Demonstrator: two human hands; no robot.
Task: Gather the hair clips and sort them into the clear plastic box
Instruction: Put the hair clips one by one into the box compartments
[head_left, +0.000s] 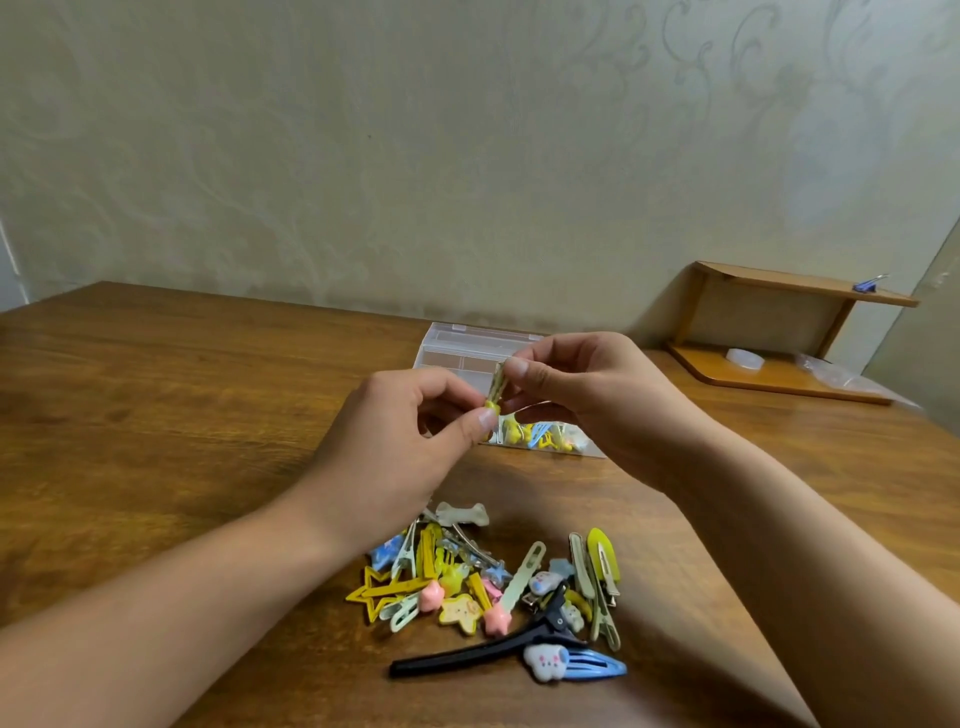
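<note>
Both hands pinch one yellow-green hair clip (496, 391) above the clear plastic box (470, 347): left hand (415, 436) at its lower end, right hand (582, 395) at its top; pile of hair clips (493, 582) lies near on the wooden table (182, 395).

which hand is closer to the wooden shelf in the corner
Right. The right hand is raised over the clear box, nearer the wooden shelf. The left hand is farther away, across the yellow clip both pinch.

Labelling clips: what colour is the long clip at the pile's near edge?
Black, seen in the head view: long clip.
</note>
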